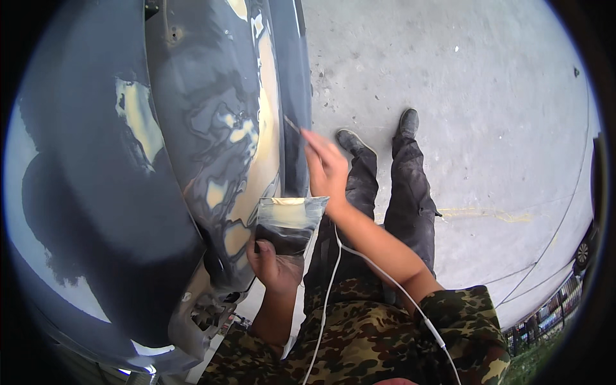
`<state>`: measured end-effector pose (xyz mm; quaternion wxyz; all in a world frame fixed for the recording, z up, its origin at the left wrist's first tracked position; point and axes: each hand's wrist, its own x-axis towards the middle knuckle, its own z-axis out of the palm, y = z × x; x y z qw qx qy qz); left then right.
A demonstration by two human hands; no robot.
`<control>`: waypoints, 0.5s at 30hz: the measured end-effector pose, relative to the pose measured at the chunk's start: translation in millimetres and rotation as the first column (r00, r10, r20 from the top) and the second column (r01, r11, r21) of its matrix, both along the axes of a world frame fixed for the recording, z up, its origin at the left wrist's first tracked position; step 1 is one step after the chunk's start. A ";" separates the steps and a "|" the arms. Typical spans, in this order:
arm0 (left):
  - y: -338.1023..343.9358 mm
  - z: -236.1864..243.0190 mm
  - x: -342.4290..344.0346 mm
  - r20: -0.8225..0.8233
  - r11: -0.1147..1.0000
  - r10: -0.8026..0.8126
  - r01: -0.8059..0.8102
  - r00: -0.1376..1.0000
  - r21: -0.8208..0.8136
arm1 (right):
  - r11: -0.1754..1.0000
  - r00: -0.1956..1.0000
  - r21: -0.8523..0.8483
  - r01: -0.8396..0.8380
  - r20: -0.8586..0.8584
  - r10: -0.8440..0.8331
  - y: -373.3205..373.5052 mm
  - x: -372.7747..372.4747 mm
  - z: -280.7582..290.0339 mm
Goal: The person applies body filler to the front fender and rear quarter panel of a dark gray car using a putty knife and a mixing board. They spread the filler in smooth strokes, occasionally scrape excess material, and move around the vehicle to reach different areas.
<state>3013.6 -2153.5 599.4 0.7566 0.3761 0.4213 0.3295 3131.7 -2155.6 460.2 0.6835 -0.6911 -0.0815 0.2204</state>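
Observation:
My left hand (274, 266) holds a flat board (289, 228) with a dark surface and pale cream filler along its far edge, thumb on top. My right hand (324, 160), slightly blurred, is beside the car body panel, just beyond the board, gripping what looks like a thin spreader (291, 123) seen edge-on. The grey panel (224, 154) runs along my left side, with cream filler patches (266, 102) and mottled, sanded-looking areas. A smoother, glossy dark grey panel (90, 192) curves beside it at the far left.
Pale concrete floor (487, 115) lies to the right and beneath my dark-trousered legs and shoes (407, 122). A white cable (385, 274) hangs across my camouflage shirt. An exposed bracket (205, 311) shows at the panel's lower end. A fence (542, 314) runs at the far right.

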 end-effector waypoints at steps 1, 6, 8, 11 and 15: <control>-0.7 0.5 -0.5 -0.036 1.000 -0.016 0.017 0.999 0.024 | 0.999 0.997 0.034 0.035 0.067 -0.038 10.6 7.5 -4.4; -7.0 1.3 -7.9 -0.028 0.999 0.052 -0.052 0.998 0.006 | 0.983 0.994 0.173 0.062 0.083 -0.078 62.8 32.0 -22.1; -7.2 0.6 -11.2 -0.113 0.998 0.032 -0.025 0.993 0.061 | 0.982 0.996 0.177 0.061 0.060 -0.073 67.7 25.5 -22.6; -2.8 -1.4 -15.7 -0.171 0.998 0.038 -0.028 0.985 0.063 | 0.995 0.995 0.102 0.018 0.094 -0.028 59.5 -0.4 -19.2; 6.2 -4.0 -18.6 -0.152 0.998 -0.052 0.056 0.987 0.022 | 0.993 1.000 0.113 -0.028 0.002 0.028 43.6 -43.0 -11.0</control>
